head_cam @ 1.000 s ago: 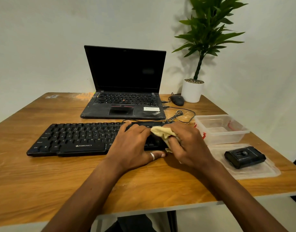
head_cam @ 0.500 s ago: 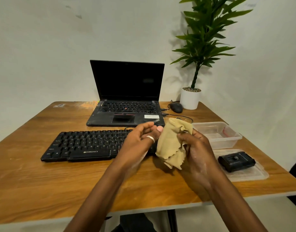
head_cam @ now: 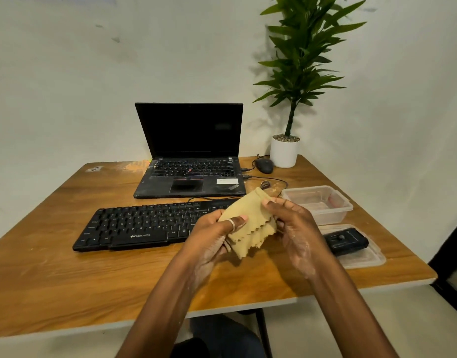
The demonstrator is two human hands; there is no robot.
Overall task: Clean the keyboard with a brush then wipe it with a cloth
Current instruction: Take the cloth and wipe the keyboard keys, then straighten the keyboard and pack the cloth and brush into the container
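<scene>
The keyboard (head_cam: 145,226) is black and lies flat on the wooden table (head_cam: 67,280), just in front of the open laptop (head_cam: 191,156) and nearer the person. Its left and middle parts are in plain sight. Its right end is hidden behind the hands and the cloth (head_cam: 250,223).

The cloth is tan with a wavy cut edge. It is held up between both hands, in front of the keyboard's right end, with its lower edge hanging loose above the table. Whether it touches the keys cannot be told. The left hand (head_cam: 212,239) grips the cloth's left side, one digit pressed on the front and the others curled behind; a ring (head_cam: 231,224) shows on it. The right hand (head_cam: 297,228) pinches the cloth's upper right edge with curled fingers. Pale dust marks both hands and wrists.

To the right of the keyboard stands a clear plastic box (head_cam: 323,202). Nearer the table edge lies its flat lid (head_cam: 364,259) with a small black device (head_cam: 346,241) resting on it. Behind, near the wall, a mouse (head_cam: 264,165) sits just beside a white pot (head_cam: 284,152) holding a tall green plant (head_cam: 302,60). A thin cable (head_cam: 268,180) runs across the table from the laptop's right side.
</scene>
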